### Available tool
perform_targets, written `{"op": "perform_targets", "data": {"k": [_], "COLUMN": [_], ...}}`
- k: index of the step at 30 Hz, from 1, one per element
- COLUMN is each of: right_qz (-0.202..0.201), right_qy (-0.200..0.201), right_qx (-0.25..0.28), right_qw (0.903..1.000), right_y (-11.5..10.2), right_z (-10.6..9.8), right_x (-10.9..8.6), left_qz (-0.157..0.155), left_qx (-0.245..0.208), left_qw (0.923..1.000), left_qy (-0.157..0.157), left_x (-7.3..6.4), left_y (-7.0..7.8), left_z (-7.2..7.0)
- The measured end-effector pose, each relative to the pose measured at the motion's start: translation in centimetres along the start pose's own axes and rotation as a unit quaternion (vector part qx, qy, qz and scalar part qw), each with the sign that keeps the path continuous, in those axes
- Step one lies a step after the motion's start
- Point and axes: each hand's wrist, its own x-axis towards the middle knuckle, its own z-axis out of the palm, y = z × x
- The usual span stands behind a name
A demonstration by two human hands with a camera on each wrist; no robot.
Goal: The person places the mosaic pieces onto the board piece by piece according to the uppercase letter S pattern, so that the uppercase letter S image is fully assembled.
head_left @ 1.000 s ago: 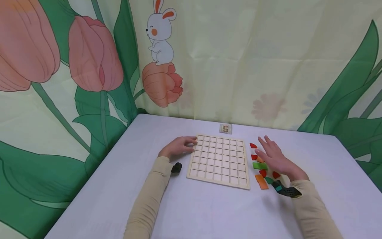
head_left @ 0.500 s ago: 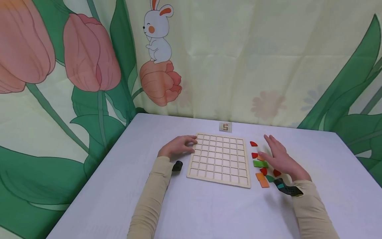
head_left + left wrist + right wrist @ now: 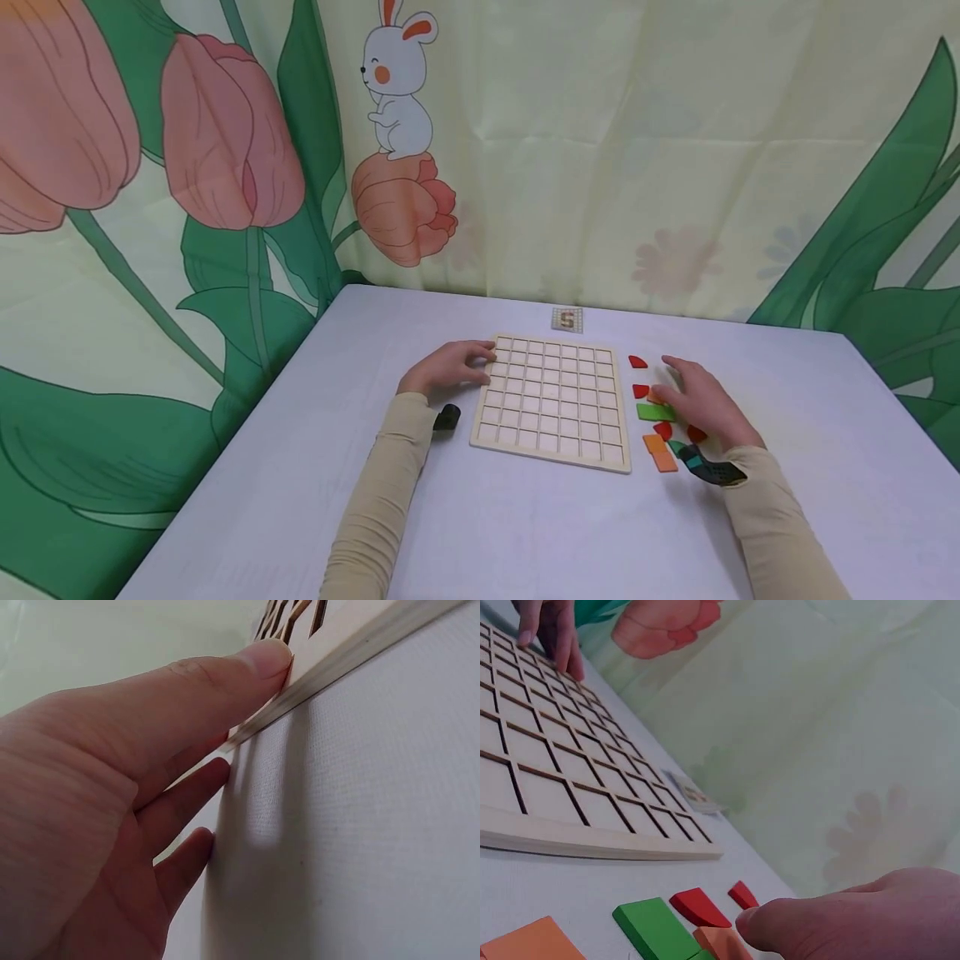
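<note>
The left hand [image 3: 444, 367], relaxed fingers against the gridded wooden board [image 3: 552, 404], should press lightly, while the right hand [image 3: 705, 403], fingers loosely extended, needs careful aim near the orange tile [image 3: 718, 942] beside its thumb.

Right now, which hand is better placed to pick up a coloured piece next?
Probably the right hand: it is close to the coloured pieces. The left hand touches the left edge of the grid board, which lies between it and them.
</note>
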Motion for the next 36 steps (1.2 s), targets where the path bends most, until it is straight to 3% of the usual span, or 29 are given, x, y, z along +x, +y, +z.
{"op": "perform_targets", "data": {"k": [9, 16, 20, 30, 36], "right_qz": [-0.027, -0.042, -0.055, -0.059, -0.059], "right_qy": [0.019, 0.015, 0.018, 0.007, 0.022], "right_qx": [-0.027, 0.001, -0.026, -0.063, -0.062], "right_qw": [0.9991, 0.9990, 0.9980, 0.9963, 0.9961], "right_y": [0.1, -0.2, -0.8, -1.3, -1.2], "right_z": [0.1, 0.2, 0.4, 0.7, 0.8], "right_x": [1.9, 3.7, 4.4, 4.8, 4.7], "left_qz": [-0.003, -0.011, -0.007, -0.013, -0.022], "left_qx": [0.002, -0.001, 0.002, -0.004, -0.011], "left_qw": [1.0000, 0.9999, 1.0000, 0.9999, 0.9997], "left_qy": [0.000, 0.000, 0.001, 0.002, 0.003], "left_x": [0.1, 0.0, 0.0, 0.0, 0.1], "left_y": [0.0, 0.0, 0.0, -0.3, 0.1], "left_z": [0.3, 0.3, 0.2, 0.3, 0.4]}}
